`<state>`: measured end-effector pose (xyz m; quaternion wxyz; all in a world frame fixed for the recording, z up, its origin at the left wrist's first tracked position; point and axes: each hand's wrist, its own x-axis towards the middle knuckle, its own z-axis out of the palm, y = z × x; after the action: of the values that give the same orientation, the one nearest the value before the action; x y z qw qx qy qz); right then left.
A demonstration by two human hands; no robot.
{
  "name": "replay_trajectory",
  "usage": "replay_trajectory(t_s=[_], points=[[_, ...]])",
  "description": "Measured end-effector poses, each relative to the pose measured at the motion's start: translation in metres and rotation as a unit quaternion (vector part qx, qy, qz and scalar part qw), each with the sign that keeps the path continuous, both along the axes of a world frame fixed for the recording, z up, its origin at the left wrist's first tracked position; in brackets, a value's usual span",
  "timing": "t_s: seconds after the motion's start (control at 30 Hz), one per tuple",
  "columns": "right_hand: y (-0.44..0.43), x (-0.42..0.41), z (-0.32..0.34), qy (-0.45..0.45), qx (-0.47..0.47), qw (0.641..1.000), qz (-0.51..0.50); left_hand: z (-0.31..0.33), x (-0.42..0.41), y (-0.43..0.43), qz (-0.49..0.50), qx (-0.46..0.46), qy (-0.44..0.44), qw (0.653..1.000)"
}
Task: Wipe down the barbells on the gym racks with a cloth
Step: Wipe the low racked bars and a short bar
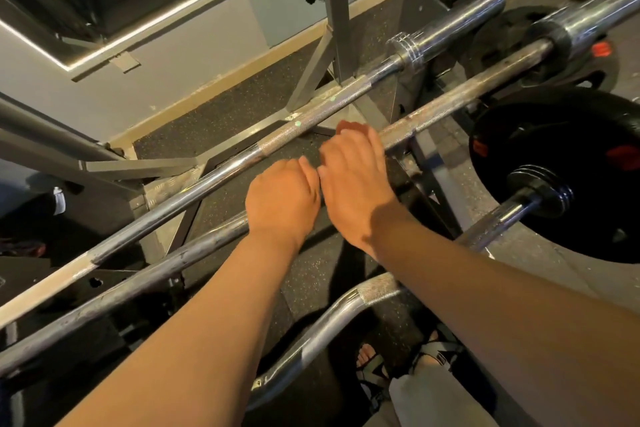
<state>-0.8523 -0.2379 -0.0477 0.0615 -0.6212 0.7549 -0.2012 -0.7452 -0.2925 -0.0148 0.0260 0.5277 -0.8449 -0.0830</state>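
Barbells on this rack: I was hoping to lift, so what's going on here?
A person stands over the rack with both hands side by side on the middle barbell. The left hand and the right hand are each curled over its shaft. No cloth shows; one could be hidden beneath the hands. No hand is on the far barbell or on the curl bar nearest the person.

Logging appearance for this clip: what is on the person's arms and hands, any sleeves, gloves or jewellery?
The left forearm and right forearm are bare, no sleeve in view. The left hand and right hand wear no gloves; no watch, band or ring shows.
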Motion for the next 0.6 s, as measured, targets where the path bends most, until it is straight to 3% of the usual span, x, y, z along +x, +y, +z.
replay_trajectory(t_s=[0.13,0.27,0.37,0.43,0.53,0.6], points=[[0.005,-0.048,0.000,0.025,-0.049,0.995,0.084,-0.009,-0.001,-0.001,0.052,0.003,-0.024,0.998],[0.005,-0.073,0.002,-0.019,-0.112,0.991,-0.063,-0.010,-0.001,0.000,0.047,-0.008,-0.013,0.999],[-0.003,-0.035,0.002,0.007,-0.082,0.990,-0.118,-0.011,-0.003,0.000,0.057,-0.006,-0.012,0.998],[0.001,-0.015,-0.004,0.018,-0.046,0.998,-0.034,-0.011,-0.003,0.000,0.061,-0.003,-0.012,0.998],[0.008,-0.042,-0.005,0.025,-0.068,0.993,0.096,-0.010,-0.002,-0.001,0.055,-0.007,-0.020,0.998],[0.007,-0.072,-0.002,0.038,-0.082,0.991,0.095,-0.009,-0.001,0.000,0.053,-0.006,-0.018,0.998]])
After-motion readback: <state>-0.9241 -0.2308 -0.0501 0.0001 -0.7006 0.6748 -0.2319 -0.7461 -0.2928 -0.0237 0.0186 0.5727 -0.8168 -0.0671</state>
